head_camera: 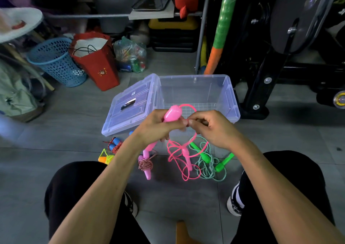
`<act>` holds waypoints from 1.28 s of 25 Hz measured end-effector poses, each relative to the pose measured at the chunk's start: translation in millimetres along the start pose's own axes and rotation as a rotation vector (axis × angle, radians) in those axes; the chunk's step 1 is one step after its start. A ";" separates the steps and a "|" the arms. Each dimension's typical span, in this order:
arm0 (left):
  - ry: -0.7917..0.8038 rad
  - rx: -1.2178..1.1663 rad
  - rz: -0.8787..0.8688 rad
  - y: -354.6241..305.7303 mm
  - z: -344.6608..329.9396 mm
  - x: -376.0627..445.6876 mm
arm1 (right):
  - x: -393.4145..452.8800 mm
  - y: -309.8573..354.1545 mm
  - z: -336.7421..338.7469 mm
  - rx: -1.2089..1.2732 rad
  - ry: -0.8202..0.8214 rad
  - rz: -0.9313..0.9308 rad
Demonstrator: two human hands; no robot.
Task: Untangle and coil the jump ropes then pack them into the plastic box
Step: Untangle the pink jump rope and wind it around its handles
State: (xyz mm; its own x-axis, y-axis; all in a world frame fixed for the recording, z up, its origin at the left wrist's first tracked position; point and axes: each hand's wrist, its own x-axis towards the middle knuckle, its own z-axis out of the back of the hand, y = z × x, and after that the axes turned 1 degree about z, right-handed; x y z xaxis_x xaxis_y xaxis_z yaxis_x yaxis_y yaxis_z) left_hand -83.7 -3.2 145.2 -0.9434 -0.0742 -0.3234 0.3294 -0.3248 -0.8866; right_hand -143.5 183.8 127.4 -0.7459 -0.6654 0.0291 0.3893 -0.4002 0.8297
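The left hand (158, 126) holds the upper pink handle (172, 114) of the pink jump rope (180, 154), its grip curled round the handle's body, while the right hand (211, 127) pinches the thin pink cord just beside the handle between thumb and forefinger; neither grip is spread. From there the cord arcs up over the near rim of the plastic box (197, 94) and drops in loose loops to the floor, where the rope's second handle (186, 158) lies among them. The cord looks like smooth plastic: light, springy, likely to hold its curl and slide through the fingers, so a pinch near the handle with the other hand feeding loops seems the safest way to coil it. The handle is hard and rounded, easy to wrap a palm around. Just right of the pink loops lies the green jump rope (211, 161), a braided cord that should be softer and more prone to snag; the two seem to overlap at the edges. To the left lie a pink-handled rope with a knotted red-and-white cord (145, 164), a blue-handled rope (114, 144) and a yellow and orange one (105, 157). The box stands open and looks to hold no rope yet, with its lid (130, 105) tilted against its left side
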 end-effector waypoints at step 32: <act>-0.462 -0.424 0.038 0.9 32.0 13.8 | -3.9 4.2 9.8 0.041 -0.119 -0.112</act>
State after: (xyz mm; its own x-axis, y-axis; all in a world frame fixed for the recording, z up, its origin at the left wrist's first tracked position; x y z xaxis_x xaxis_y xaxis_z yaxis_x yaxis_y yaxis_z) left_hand -97.6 -34.7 150.6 -0.8191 -0.5087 -0.2652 0.2608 0.0817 -0.9619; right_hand -144.3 190.9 136.2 -0.8433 -0.5374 -0.0012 0.2791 -0.4400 0.8535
